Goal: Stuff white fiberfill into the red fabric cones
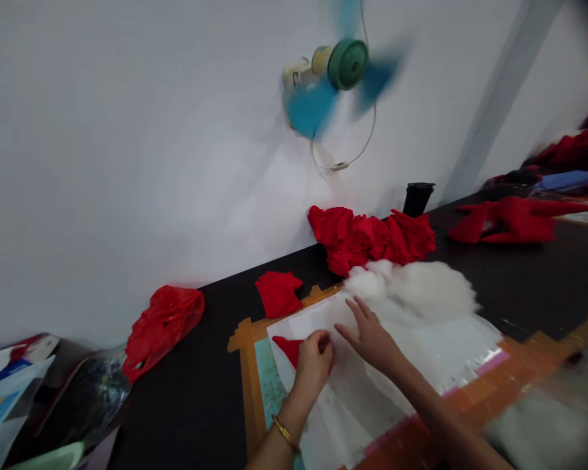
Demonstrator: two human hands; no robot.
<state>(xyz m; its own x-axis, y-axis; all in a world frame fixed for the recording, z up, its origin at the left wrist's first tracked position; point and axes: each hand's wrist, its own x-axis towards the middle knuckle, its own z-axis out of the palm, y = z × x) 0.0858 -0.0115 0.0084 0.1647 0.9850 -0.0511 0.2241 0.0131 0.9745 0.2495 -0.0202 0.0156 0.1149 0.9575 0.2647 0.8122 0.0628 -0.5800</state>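
1. Left hand (317,356): I find it closed on the small red piece (285,346), fingers curled and thumb drawn in towards the forefinger. Exact finger contact is partly hidden from my head view. A gold-coloured bracelet (285,434) sits at the wrist.

2. Red piece: located at the left part of the white sheet (353,408). I note a pointed end extending left of the hand, and a little red at the hand's right edge.

3. Right hand (370,334): spread, fingers apart, holding nothing that I can see. It is over the sheet, near the white stuffing (431,290). I cannot tell whether it touches the sheet.

4. Work surface: the sheet overlaps a blue-green board (268,373), with brown tape (251,391) along the edge, on a black bench (191,405).

5. Beyond the sheet: I record a folded red cloth (278,294) near its far left corner, and a heap of red cloth (367,241) just behind the stuffing, with a black cup (417,201) behind the heap.

6. Left side: a crumpled red plastic bag (164,326) lies near the wall (151,130).

7. Above: a fan (349,64) is mounted on the wall; its blue blades are blurred.
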